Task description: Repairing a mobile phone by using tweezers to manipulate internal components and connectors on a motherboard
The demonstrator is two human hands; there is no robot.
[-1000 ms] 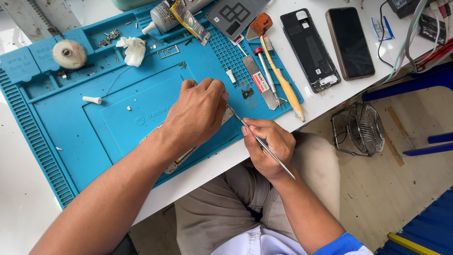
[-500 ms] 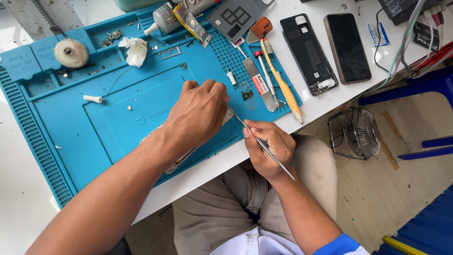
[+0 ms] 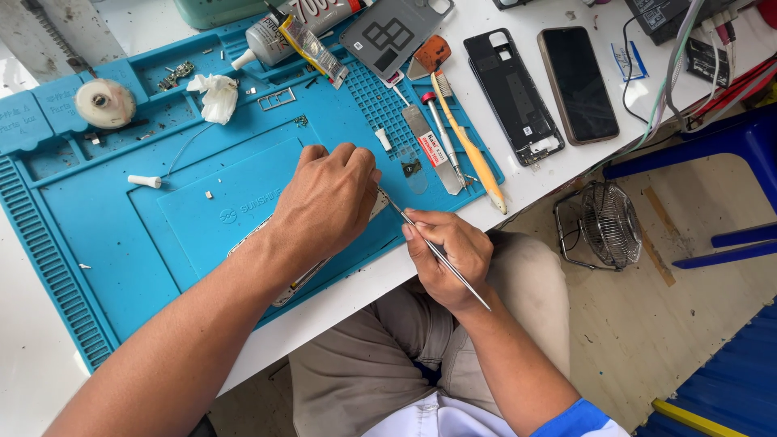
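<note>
Blue mat (image 3: pixel 97 243), grey glue tube (image 3: pixel 279 28) above

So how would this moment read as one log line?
left hand: pressing down phone on blue mat | right hand: holding metal tweezers, tip at phone edge | setting: white bench

Bright, even daylight, soft short shadows under the left hand (image 3: pixel 328 202) on the blue mat (image 3: pixel 97 235). Sharp focus throughout; mild wide-angle stretch at edges, white table (image 3: pixel 24 380) slightly overexposed.
</note>
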